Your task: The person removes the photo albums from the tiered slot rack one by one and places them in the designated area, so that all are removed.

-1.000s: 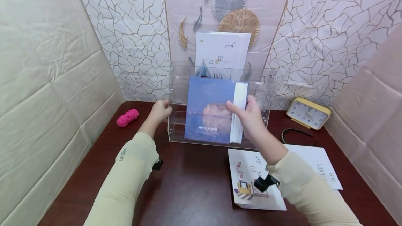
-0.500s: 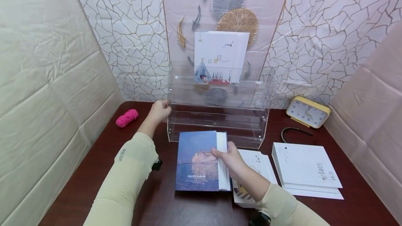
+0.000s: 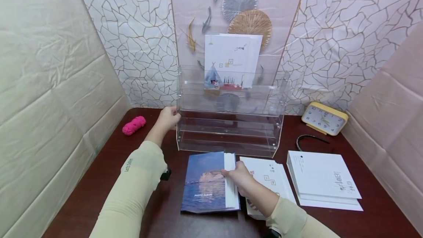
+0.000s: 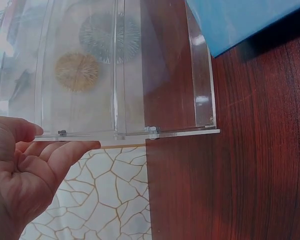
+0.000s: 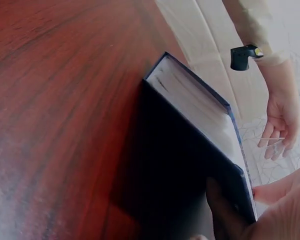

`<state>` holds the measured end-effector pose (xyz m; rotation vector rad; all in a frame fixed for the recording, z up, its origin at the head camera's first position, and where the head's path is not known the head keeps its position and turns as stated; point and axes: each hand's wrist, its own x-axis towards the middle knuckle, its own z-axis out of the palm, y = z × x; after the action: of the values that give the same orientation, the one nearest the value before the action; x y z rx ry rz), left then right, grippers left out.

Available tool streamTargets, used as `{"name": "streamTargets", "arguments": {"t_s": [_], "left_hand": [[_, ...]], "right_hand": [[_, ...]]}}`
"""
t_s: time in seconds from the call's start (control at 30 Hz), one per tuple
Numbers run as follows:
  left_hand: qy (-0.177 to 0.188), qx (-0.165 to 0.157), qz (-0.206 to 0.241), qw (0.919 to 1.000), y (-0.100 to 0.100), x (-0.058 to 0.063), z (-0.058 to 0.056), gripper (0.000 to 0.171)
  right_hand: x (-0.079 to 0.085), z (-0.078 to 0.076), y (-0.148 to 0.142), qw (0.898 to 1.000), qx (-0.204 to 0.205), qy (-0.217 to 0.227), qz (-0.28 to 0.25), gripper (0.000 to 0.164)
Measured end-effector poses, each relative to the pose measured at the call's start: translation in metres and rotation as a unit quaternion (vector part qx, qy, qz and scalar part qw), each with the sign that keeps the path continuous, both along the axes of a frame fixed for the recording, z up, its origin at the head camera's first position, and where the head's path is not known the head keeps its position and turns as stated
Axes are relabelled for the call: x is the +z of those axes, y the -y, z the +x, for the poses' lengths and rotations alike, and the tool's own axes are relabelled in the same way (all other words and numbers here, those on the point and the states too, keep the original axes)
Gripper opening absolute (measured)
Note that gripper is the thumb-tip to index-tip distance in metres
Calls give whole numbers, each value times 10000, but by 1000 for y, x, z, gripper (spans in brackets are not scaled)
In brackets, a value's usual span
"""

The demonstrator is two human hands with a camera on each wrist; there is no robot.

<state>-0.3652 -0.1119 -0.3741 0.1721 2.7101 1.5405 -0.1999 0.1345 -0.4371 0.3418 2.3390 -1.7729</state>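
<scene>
In the head view, my right hand [image 3: 243, 180] pinches the right edge of a blue photo album [image 3: 205, 186], thumb on the cover and fingers beneath. The right wrist view shows the album [image 5: 200, 115] tilted, its page edges visible and a dark shadow under it. My left hand [image 3: 167, 118] holds the left side panel of a clear acrylic rack [image 3: 228, 135]. In the left wrist view, the left hand's thumb lies inside that panel and the fingers outside. A white album with a tent picture [image 3: 232, 61] stands upright at the top of the rack.
A white album with printed drawings [image 3: 271, 175] lies beside my right hand, partly hidden by it. Further right are another white album [image 3: 325, 177], a dark headband [image 3: 312, 137] and a yellow clock [image 3: 325, 118]. Pink yarn [image 3: 133, 125] lies left of the rack.
My right hand has brought the blue album from in front of the rack down and toward me, low over the table. The left hand stays on the rack's side panel.
</scene>
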Motion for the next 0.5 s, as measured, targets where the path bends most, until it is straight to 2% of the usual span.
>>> {"name": "streamTargets", "arguments": {"t_s": [0.1, 0.23, 0.4, 0.5], "left_hand": [[-7, 10, -32, 10000, 1, 0, 1, 48], [-1, 28, -30, 10000, 3, -1, 0, 48], [54, 21, 25, 10000, 3, -1, -1, 49], [68, 5, 48, 10000, 2, -1, -1, 49]], "right_hand": [[-2, 2, 4, 9988, -30, -306, 377, 61], [-6, 6, 7, 9924, 169, -663, 1022, 77], [-13, 11, 9, 9725, 646, -955, 2022, 74], [-17, 14, 9, 9631, 876, -1105, 2291, 71]]}}
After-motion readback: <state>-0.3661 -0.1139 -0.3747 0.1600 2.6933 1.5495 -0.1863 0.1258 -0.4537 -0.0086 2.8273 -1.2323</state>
